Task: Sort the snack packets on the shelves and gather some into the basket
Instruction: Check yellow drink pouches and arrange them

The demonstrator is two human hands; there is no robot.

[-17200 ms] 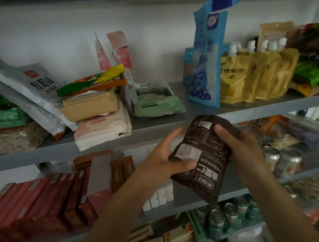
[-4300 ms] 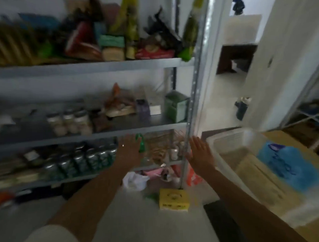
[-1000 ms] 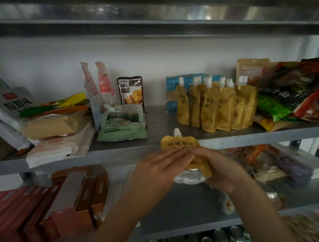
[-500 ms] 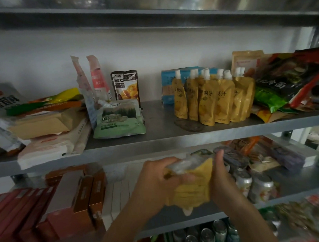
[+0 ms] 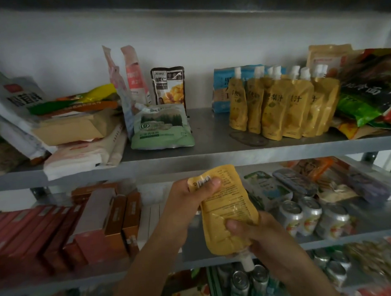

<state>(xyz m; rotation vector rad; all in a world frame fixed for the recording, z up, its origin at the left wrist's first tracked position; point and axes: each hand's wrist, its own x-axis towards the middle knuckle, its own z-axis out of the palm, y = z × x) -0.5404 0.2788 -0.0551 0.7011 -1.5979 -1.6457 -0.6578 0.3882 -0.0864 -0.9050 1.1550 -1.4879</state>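
Noted glossy plastic pouch (image 5: 227,209), matt grey metal shelf (image 5: 212,150), shiny metal cans (image 5: 311,212), smooth cardboard boxes (image 5: 117,217), glossy green packet (image 5: 162,132).

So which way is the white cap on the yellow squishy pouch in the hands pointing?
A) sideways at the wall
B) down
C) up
B: the yellow soft plastic pouch is upside down, with its white cap at the bottom. The left hand grips its upper end and the right hand grips its lower end.

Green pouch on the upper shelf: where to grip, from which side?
Pinch the flat top seam of the green pouch from the front-right. It leans back with its belly bulging forward, with bare shelf on its right and tall pink packets crowding its left.
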